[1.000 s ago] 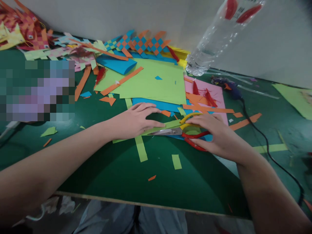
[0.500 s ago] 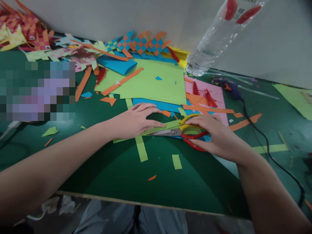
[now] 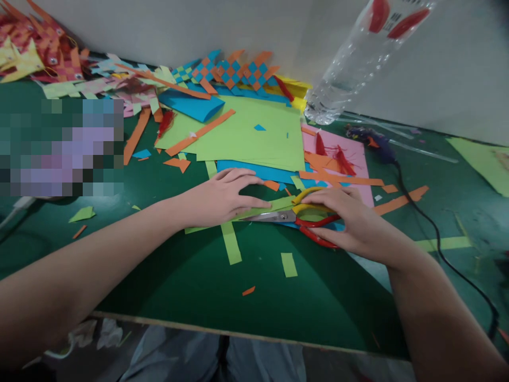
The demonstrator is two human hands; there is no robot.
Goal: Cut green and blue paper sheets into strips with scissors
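Observation:
My left hand (image 3: pixel 227 195) lies on a light green paper strip (image 3: pixel 284 203), its fingers stretched and the thumb pointing right along it. The hand covers part of the strip. Yellow-and-red-handled scissors (image 3: pixel 312 222) are in my right hand (image 3: pixel 350 223), with fingers and thumb around the handle loops. Their blades point left along the strip's near edge, and the tips are hidden at my left hand. Another green strip (image 3: pixel 230 244) runs out from under the left hand toward me. A small green paper piece (image 3: pixel 289 265) rests on the green table (image 3: pixel 191 292).
Green paper sheets (image 3: pixel 254 138) lie beyond my hands, with woven paper fish (image 3: pixel 231 73) behind them. A clear plastic bottle (image 3: pixel 338 79) stands at the wall. On the right is a glue gun (image 3: pixel 379 148) with a black cord (image 3: pixel 431 220). Orange paper strips (image 3: pixel 342 179) are scattered about.

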